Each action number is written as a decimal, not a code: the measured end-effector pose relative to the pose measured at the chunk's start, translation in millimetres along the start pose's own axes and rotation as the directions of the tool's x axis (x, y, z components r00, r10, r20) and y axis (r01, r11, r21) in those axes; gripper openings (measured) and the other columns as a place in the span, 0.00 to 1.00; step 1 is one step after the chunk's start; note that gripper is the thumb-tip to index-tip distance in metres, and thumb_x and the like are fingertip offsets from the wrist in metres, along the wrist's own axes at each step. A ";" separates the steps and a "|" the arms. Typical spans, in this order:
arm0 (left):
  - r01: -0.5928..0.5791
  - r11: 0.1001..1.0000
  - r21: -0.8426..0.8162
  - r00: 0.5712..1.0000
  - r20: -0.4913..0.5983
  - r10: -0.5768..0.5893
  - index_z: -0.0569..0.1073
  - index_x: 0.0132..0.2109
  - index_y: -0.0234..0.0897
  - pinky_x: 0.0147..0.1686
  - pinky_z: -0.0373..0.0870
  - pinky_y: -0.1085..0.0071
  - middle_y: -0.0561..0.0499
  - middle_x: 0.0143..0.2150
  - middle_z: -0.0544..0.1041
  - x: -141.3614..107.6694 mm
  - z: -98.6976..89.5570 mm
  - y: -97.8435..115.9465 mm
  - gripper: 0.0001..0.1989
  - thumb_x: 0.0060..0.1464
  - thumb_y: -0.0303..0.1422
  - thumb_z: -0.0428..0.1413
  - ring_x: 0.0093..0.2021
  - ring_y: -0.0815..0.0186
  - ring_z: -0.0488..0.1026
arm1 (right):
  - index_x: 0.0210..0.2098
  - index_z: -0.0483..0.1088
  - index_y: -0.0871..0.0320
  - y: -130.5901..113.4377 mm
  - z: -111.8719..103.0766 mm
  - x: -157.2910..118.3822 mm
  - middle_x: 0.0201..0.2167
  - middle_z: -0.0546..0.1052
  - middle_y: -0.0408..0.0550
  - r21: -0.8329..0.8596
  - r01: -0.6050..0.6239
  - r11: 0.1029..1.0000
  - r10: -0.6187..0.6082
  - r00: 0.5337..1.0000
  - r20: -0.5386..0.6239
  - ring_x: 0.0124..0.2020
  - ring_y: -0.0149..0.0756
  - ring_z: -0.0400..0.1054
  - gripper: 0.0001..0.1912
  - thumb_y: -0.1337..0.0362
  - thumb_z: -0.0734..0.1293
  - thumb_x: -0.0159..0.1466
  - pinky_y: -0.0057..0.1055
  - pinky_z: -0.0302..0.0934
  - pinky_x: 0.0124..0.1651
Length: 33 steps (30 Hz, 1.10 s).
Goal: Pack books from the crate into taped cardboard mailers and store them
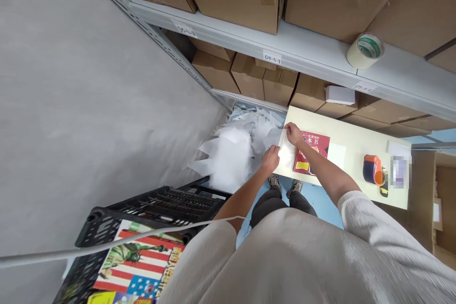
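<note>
Nearest is the pale shirt (285,256) of the person; to the left, also near, a grey cable (107,246) passes above a black crate (167,199), in which lies a magazine (142,263) with stripes and stars on the cover; farther, at the left end of the bench (356,147), are the two hands; the left hand (270,159) is just beside the bench edge, and the right hand (294,134) is above the bench, a little farther and to the right; the fingers of both are bent, nearly closed, and pinch a thin translucent sheet (273,138), which reaches past the bench edge to the left; a red book (302,164) lies flat on the bench, to the right of the sheet, partly under the right forearm; farther right on the bench stand a tape dispenser (372,169) and, touching or just beside it, a cutter (384,189); I cannot tell which; on the left a heap of paper (231,156) lies near the wall (89,104); a tape roll (365,51) rests on the far shelf (309,42), to the right.
</note>
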<state>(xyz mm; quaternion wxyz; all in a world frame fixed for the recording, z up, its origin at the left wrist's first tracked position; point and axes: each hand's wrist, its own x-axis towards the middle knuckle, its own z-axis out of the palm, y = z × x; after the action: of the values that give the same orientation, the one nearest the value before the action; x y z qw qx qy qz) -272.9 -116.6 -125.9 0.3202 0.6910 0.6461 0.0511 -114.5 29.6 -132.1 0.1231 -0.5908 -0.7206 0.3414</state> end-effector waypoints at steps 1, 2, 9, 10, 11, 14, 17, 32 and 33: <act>-0.003 1.000 0.005 1.000 -0.003 0.003 0.72 0.65 0.38 0.60 0.72 0.61 0.40 0.61 0.74 -0.3 -0.7 0.7 0.25 0.65 0.21 0.47 0.58 0.54 0.75 | 0.54 0.74 0.57 0.6 -0.4 0.7 0.53 0.79 0.57 0.025 -0.015 1.000 0.015 1.000 -0.010 0.51 0.47 0.72 0.19 0.69 0.56 0.71 0.41 0.66 0.56; -0.003 1.000 0.010 1.000 -0.007 0.003 0.72 0.66 0.39 0.59 0.72 0.61 0.40 0.61 0.74 -0.4 -1.5 1.3 0.26 0.65 0.21 0.47 0.57 0.55 0.76 | 0.54 0.74 0.57 0.8 -0.8 1.2 0.53 0.80 0.56 0.032 -0.036 0.999 0.036 0.999 -0.004 0.51 0.47 0.72 0.18 0.67 0.57 0.71 0.42 0.66 0.56; 0.043 0.997 0.064 0.999 -0.005 -0.043 0.66 0.72 0.38 0.61 0.71 0.58 0.39 0.63 0.73 -5.2 -8.7 9.0 0.31 0.63 0.21 0.47 0.59 0.53 0.75 | 0.57 0.73 0.52 -3.1 -1.6 1.3 0.52 0.82 0.51 0.026 -0.075 0.997 0.076 0.996 -0.047 0.53 0.48 0.73 0.18 0.65 0.61 0.71 0.48 0.62 0.64; 0.049 0.996 0.081 0.999 -0.024 -0.047 0.65 0.72 0.38 0.63 0.69 0.56 0.38 0.65 0.72 -6.0 -9.5 11.2 0.32 0.63 0.21 0.48 0.61 0.51 0.73 | 0.58 0.73 0.53 -3.6 -3.0 -0.4 0.55 0.81 0.53 0.044 -0.078 0.996 0.081 0.992 -0.091 0.55 0.48 0.72 0.19 0.65 0.60 0.71 0.48 0.62 0.65; 0.046 0.994 0.096 0.998 -0.044 -0.042 0.65 0.72 0.38 0.64 0.68 0.55 0.38 0.67 0.71 -6.4 -10.1 14.0 0.32 0.63 0.22 0.49 0.64 0.49 0.71 | 0.58 0.73 0.55 -3.6 -5.2 -3.3 0.57 0.80 0.55 0.055 -0.080 0.995 0.086 0.988 -0.125 0.57 0.49 0.71 0.20 0.65 0.59 0.70 0.48 0.61 0.65; -0.028 0.993 0.115 0.997 -0.067 0.036 0.65 0.73 0.39 0.68 0.63 0.51 0.38 0.73 0.66 -3.9 -10.1 25.7 0.31 0.64 0.24 0.51 0.69 0.46 0.65 | 0.57 0.75 0.57 1.0 -17.8 -20.6 0.59 0.78 0.58 0.063 -0.075 0.995 0.086 0.980 -0.177 0.60 0.51 0.69 0.21 0.65 0.59 0.69 0.47 0.62 0.66; -0.131 0.986 0.102 0.990 -0.037 0.135 0.64 0.74 0.41 0.70 0.60 0.50 0.40 0.77 0.61 3.3 -6.3 43.6 0.32 0.65 0.26 0.51 0.73 0.46 0.61 | 0.55 0.76 0.58 16.0 -38.0 -50.4 0.57 0.79 0.58 0.079 -0.092 0.993 0.107 0.970 -0.220 0.59 0.49 0.70 0.20 0.66 0.59 0.69 0.44 0.63 0.65; -0.452 0.880 0.145 0.873 0.274 0.403 0.62 0.78 0.52 0.75 0.45 0.30 0.43 0.83 0.52 18.9 75.4 182.9 0.34 0.68 0.38 0.56 0.81 0.39 0.47 | 0.51 0.72 0.56 162.8 -92.4 -220.6 0.53 0.75 0.63 0.359 -0.730 0.582 0.808 0.470 -0.354 0.57 0.59 0.70 0.21 0.58 0.70 0.60 0.59 0.65 0.62; -0.449 0.881 0.153 0.872 0.293 0.393 0.62 0.78 0.53 0.74 0.43 0.27 0.43 0.83 0.51 19.5 79.7 186.2 0.35 0.67 0.39 0.57 0.82 0.38 0.45 | 0.48 0.72 0.55 165.8 -92.0 -219.4 0.51 0.75 0.62 0.372 -0.735 0.566 0.820 0.459 -0.341 0.56 0.59 0.71 0.19 0.57 0.71 0.59 0.59 0.66 0.62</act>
<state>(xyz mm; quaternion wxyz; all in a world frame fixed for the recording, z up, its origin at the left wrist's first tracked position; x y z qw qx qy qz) -71.0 -121.2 -100.9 0.3041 0.8469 0.4345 -0.0391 125.7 -132.5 -120.5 0.1771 -0.9056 -0.2822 0.2625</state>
